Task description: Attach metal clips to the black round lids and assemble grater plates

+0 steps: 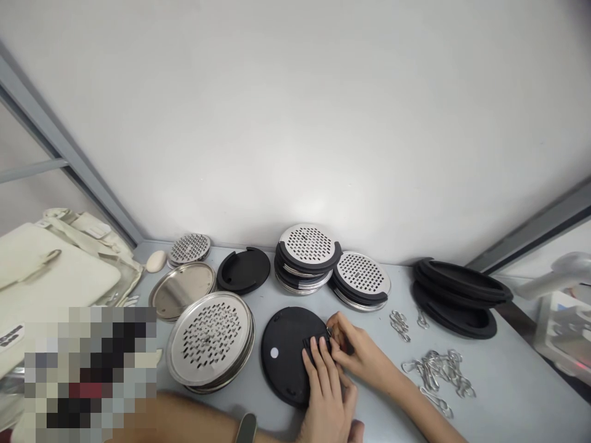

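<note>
A black round disc (284,357) with a white dot lies in front of me on the grey table. My left hand (325,391) rests on its right part, the fingers pressing down and the others curled at the near edge. At the disc's right rim my right hand (348,347) is closed in a pinch. A thin metal clip shows partly at its fingertips; most of it is hidden. Silver spring clips (438,369) lie in a loose heap to the right, with a smaller bunch of clips (399,325) farther back.
Perforated metal grater discs (212,335) are stacked left of the black disc, plain metal lids (182,289) behind them. Grater discs in black holders (308,243) stand at the back. Large black rings (455,314) lie far right. Cream cloth bags (55,264) fill the left side.
</note>
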Motion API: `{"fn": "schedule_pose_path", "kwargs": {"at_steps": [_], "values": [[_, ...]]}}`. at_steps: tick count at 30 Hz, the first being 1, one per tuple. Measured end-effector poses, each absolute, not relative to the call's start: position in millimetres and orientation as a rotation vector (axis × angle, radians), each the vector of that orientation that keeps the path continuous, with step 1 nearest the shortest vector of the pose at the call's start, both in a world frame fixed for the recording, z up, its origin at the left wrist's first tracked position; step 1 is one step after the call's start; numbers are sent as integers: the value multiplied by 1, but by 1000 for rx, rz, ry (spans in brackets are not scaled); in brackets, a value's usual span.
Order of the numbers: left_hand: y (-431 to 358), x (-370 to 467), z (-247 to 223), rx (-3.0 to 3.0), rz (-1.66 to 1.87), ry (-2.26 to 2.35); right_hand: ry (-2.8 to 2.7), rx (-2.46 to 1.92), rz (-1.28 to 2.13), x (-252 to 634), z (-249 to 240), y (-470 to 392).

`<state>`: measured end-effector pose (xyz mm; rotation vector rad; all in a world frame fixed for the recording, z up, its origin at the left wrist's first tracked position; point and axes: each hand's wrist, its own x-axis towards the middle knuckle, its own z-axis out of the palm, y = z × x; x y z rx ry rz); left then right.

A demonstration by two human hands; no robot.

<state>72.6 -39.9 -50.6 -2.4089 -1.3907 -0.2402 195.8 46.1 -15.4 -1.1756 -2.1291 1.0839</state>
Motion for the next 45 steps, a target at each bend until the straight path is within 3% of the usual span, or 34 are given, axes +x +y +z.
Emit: {"fn": "schedule_pose_path", "kwargs": {"at_steps": [10,23,28,34,45], "values": [[-40,72,-47,-2389,-263,-1439,-2060,-1178,1194,193,-19,45],[-41,74,-46,-2394,-267,-1481,-2139,-1306,1011,223,2,62],[-41,73,-44,-2417,-301,-1492,-2317,-1404,1276,244,17,59],[-41,70,-38,-2423,-281,-1463,-2430,-1512,1302,244,14,49],[-41,69,-38,-2414,-267,-1440,-2223,-1542,1559,248,20,45]]}}
